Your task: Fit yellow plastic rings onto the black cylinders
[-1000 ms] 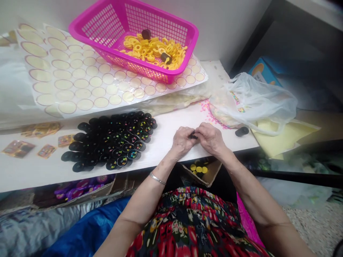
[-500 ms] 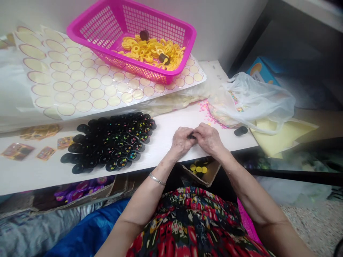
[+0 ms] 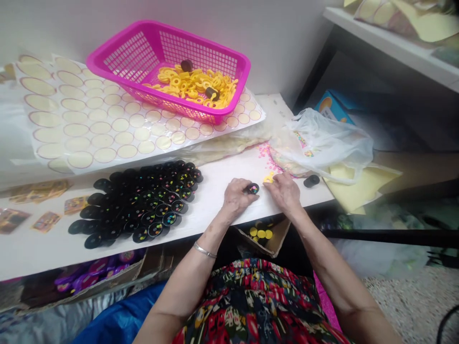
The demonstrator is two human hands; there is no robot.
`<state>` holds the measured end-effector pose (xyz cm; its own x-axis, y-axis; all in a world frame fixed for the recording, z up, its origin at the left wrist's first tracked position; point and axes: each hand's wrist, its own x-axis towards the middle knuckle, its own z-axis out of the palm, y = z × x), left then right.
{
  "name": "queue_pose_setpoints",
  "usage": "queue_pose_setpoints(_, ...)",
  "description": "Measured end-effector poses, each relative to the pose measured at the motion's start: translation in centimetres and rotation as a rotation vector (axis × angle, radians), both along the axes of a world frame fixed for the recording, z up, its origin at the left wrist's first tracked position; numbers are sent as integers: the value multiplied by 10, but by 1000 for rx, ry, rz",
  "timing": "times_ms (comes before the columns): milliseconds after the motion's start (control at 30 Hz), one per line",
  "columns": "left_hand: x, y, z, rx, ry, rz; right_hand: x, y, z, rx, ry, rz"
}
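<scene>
My left hand (image 3: 237, 197) is closed around a small black cup (image 3: 253, 188). Its open end faces me and shows coloured bits inside. To the right, apart from the cup, my right hand (image 3: 285, 192) pinches a small yellow plastic piece (image 3: 268, 178), partly covered by the fingertips. A dense group of similar black cups (image 3: 143, 200) lies on the white table (image 3: 211, 191) to the left, many with coloured bits in their mouths. Pink bits (image 3: 267, 155) are scattered just beyond my right hand.
A pink basket (image 3: 233, 112) of yellow ring pieces sits on sticker sheets (image 3: 103, 141) at the back. A white plastic bag (image 3: 333, 138) and two dark cylinders (image 3: 311, 180) are at the right. Below the table edge, a cardboard box (image 3: 278, 241) contains yellow discs.
My hands were together at the black cup; now they are apart. The right hand has moved right and shows a yellow piece at its fingertips. The whole view has shifted slightly.
</scene>
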<state>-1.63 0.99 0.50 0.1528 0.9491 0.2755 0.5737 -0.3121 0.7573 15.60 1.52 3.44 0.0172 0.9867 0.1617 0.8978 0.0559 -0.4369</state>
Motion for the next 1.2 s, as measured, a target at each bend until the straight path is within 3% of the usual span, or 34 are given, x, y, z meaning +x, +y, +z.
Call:
queue_pose_setpoints(233,0,0,0,2,-4,25,-23,1,1,-44,-157,-107)
queue_pose_setpoints(367,1,0,-1,15,-1,18,-20,5,0,-21,7,-128)
queue_pose_setpoints(500,2,-1,2,-2,10,36,-21,-4,10,95,330,42)
queue_pose_setpoints(633,3,-1,1,-10,-26,43,-32,-18,26,105,344,213)
queue_pose_setpoints(967,5,-1,-2,6,-49,99,-40,-21,19,69,173,241)
queue_pose_setpoints(1200,0,-2,-2,-5,-87,72,-42,-21,15,23,421,211)
